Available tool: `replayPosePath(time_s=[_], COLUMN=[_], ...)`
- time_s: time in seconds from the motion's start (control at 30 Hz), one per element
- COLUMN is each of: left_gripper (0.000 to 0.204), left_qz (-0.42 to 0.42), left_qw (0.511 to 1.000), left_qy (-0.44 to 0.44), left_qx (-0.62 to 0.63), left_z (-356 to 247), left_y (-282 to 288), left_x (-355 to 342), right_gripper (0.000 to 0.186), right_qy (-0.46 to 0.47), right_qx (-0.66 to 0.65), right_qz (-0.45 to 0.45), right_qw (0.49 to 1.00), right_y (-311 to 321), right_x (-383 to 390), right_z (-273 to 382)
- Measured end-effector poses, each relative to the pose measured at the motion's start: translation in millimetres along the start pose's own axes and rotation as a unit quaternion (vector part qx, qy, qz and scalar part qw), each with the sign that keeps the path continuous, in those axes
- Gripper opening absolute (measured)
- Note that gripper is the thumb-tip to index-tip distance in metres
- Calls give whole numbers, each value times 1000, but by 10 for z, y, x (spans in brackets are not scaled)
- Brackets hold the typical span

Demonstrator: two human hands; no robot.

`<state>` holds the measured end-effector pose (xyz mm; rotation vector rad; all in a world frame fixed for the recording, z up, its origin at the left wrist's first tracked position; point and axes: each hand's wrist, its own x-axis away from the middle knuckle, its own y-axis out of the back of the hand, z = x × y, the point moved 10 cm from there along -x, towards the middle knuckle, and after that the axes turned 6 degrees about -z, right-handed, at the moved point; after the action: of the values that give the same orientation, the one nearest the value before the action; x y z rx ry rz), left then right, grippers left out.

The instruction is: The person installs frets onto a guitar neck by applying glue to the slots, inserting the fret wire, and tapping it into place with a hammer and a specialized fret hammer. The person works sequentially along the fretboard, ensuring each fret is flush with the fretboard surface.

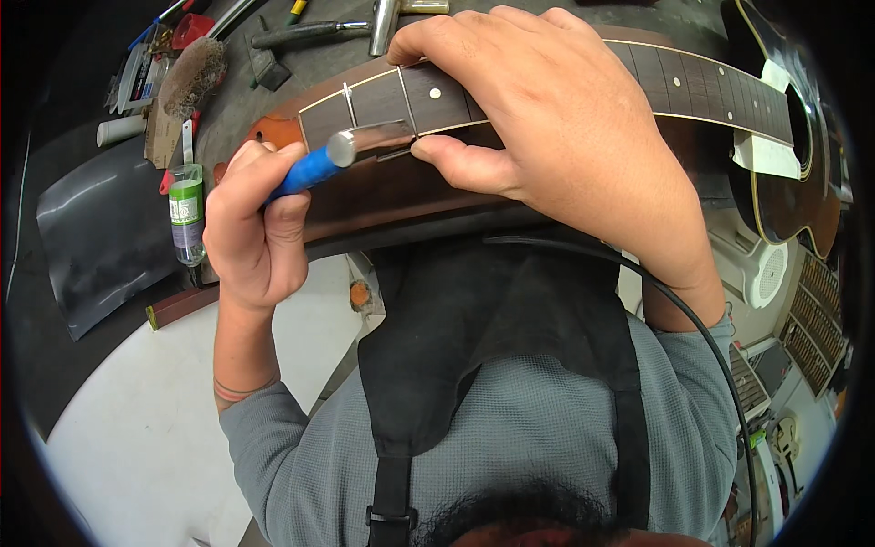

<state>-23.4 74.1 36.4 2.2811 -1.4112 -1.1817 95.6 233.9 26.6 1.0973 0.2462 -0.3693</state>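
A guitar's dark fretboard (456, 98) with inlaid dots runs across the upper view. Two silvery fret wires lie across it, one (348, 105) further left and one (407, 100) beside my right fingers. My left hand (255, 219) is closed round the blue handle (308, 171) of a tool with a polished metal head (366, 139), held over the fretboard's lower edge. My right hand (556, 137) grips across the neck, fingertips at the top edge and thumb at the lower edge, near the ends of that right-hand wire.
A hammer (310, 32), a block (269, 66), wire wool (191, 73) and a green-labelled bottle (187, 210) sit around the bench. A dark sheet (105, 237) lies left, a white round surface (137, 392) below it. A black guitar body (775, 210) is at right; a black cable crosses my apron.
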Motion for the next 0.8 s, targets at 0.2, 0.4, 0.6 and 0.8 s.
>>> replayPosePath(time_s=[0.2, 0.4, 0.6, 0.8], left_gripper=[24, 22, 23, 21], left_qz=[32, -60, 21, -28], left_qw=[994, 993, 980, 987], left_qy=[19, 99, 36, 92], left_qx=[-106, -37, -195, -129], left_z=[-7, 80, 73, 172], left_y=[-78, 19, -69, -46], left_x=[-39, -3, -90, -49], right_gripper=[48, 47, 44, 40], right_qy=[-7, 9, 4, 4], right_qx=[27, 13, -16, -43], right_qz=[13, -14, 12, 61], right_qw=[1000, 1000, 1000, 997], right_y=[39, 42, 28, -1], right_x=[-21, 16, 4, -13], right_z=[54, 16, -41, -79])
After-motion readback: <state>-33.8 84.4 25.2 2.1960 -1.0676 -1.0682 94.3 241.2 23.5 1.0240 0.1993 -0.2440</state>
